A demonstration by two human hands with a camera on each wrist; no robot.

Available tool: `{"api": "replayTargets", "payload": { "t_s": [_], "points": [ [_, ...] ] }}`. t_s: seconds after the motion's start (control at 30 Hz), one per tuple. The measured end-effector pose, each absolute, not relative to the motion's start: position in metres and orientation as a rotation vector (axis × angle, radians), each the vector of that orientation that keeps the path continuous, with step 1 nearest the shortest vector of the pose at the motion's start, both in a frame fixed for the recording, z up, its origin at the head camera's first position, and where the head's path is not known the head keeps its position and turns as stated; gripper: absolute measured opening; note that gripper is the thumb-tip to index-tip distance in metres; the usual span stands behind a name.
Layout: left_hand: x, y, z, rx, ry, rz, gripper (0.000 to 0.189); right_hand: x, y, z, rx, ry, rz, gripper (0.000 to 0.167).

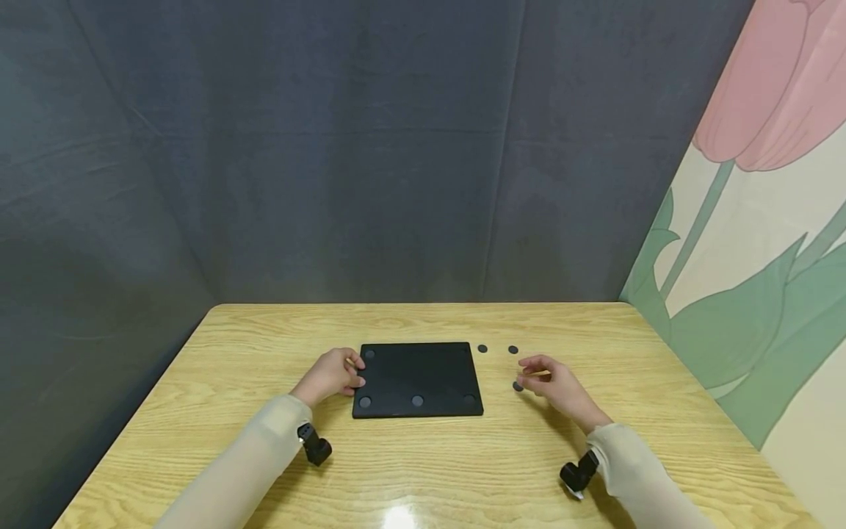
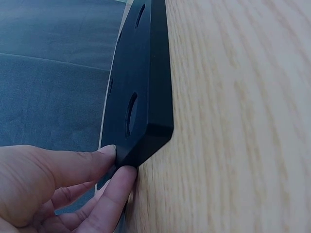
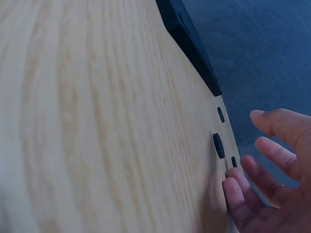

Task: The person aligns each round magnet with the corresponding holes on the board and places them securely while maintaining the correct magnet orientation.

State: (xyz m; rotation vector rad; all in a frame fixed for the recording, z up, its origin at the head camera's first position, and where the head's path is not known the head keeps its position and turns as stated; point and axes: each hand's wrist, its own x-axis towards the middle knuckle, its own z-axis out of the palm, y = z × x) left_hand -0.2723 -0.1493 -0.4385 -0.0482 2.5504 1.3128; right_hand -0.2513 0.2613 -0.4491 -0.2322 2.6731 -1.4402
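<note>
A thin black rectangular board (image 1: pixel 416 378) with round recesses near its rim lies flat on the table. My left hand (image 1: pixel 333 375) pinches its left edge. In the left wrist view the thumb (image 2: pixel 85 167) lies at the top face and a fingertip at the side, close to a corner with a round recess (image 2: pixel 131 114). My right hand (image 1: pixel 550 382) is to the board's right, fingers loosely bent and spread, nothing between them. Just below its fingertips lies a small dark disc (image 1: pixel 518 386), also visible as a disc (image 3: pixel 219 145) in the right wrist view.
Two more dark discs, one (image 1: pixel 482 349) near the board's right corner and another (image 1: pixel 512 350) farther right, lie on the wooden table (image 1: pixel 423 470). A dark curtain (image 1: pixel 363 162) hangs behind the table. A wall with painted tulips (image 1: pixel 760 294) borders the right side.
</note>
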Motion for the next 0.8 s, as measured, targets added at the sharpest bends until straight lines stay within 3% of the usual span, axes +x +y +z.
{"api": "replayTargets", "payload": {
  "t_s": [0.8],
  "points": [
    [-0.2718, -0.1500, -0.4388, -0.044, 2.542, 1.328, 0.021, -0.2601, 0.2612, -0.4551, -0.170, 2.679, -1.246, 0.036]
  ]
}}
